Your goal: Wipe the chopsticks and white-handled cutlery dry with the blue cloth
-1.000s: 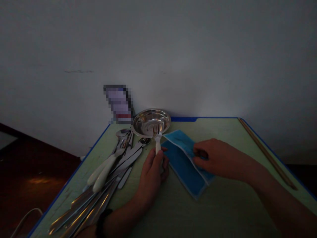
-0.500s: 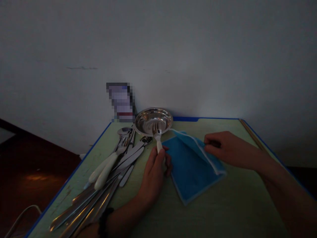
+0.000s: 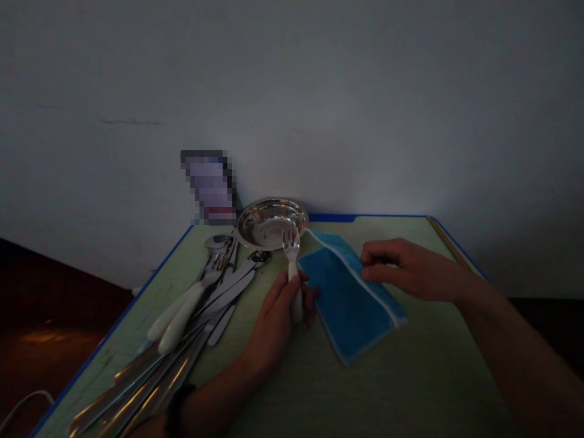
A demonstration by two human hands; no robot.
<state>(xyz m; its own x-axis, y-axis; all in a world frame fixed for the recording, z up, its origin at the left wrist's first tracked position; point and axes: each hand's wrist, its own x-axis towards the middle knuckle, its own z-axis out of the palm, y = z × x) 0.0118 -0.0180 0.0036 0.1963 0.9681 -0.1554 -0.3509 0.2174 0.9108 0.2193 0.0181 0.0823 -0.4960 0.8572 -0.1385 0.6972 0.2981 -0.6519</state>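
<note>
My left hand (image 3: pixel 276 319) is closed around the white handle of a small fork (image 3: pixel 291 244), tines up, just left of a blue cloth (image 3: pixel 347 298). The cloth lies folded on the green table (image 3: pixel 410 377) with a white-edged flap on top. My right hand (image 3: pixel 406 267) pinches that flap at its upper right edge. A shiny metal bowl (image 3: pixel 269 220) stands just behind the fork.
A heap of cutlery (image 3: pixel 191 316), knives and spoons with white and metal handles, lies along the table's left side. A blurred box (image 3: pixel 210 185) stands against the wall behind it. Wooden sticks (image 3: pixel 449 240) lie along the right edge. The scene is dim.
My right hand lifted the cloth's upper layer out to the right, then brought it back over, so the cloth lies folded again. The left hand kept the fork nearly still.
</note>
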